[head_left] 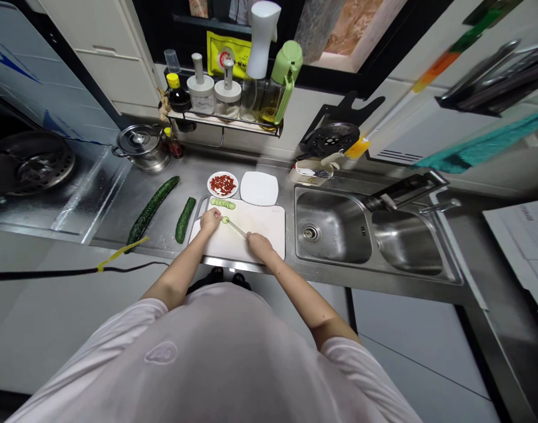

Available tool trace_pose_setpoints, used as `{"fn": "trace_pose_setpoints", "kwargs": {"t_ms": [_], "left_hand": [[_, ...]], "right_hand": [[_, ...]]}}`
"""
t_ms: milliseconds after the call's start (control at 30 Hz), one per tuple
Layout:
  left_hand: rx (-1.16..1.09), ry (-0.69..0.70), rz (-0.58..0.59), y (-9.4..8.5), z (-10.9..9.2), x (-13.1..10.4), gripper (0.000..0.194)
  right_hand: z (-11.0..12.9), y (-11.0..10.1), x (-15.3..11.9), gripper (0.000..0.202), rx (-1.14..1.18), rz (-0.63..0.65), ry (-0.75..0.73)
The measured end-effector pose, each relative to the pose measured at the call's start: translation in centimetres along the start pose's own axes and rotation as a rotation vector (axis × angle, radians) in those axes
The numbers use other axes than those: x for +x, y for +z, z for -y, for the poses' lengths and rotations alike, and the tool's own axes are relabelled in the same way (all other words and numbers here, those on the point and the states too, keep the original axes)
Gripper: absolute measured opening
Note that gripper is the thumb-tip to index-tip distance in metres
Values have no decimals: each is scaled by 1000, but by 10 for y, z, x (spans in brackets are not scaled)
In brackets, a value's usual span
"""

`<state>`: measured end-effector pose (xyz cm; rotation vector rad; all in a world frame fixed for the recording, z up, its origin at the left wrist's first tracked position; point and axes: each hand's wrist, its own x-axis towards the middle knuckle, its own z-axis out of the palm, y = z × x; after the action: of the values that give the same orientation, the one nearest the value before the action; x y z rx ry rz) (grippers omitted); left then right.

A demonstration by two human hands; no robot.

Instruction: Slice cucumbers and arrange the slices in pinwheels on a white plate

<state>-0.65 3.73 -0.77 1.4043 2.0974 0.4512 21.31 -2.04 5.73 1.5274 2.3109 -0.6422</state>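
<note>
A white cutting board (266,220) lies on the steel counter. On its upper left is a row of cucumber slices (223,203). My right hand (260,245) is wrapped round the handle of a small knife (237,228), whose tip points up and left. One pale green slice (225,220) is at the knife's tip. Close to that slice is my left hand (211,220), its fingers pressed together at the board's left side; what they hold, if anything, is too small to make out. Left of the board lie a cut cucumber piece (185,220) and a long whole cucumber (152,210).
Behind the board stand a plate of chopped red pieces (222,184) and a bare white plate (259,188). A steel pot (141,147) is at the back left, a double sink (333,226) to the right. A bottle rack (225,120) hangs above.
</note>
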Motion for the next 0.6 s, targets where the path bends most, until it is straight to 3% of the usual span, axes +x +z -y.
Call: {"fn": "trace_pose_setpoints", "kwargs": {"t_ms": [600], "left_hand": [[-9,5,-2,4,4,3,15]], "right_hand": [[16,-13,9,33,0,25,28]]}}
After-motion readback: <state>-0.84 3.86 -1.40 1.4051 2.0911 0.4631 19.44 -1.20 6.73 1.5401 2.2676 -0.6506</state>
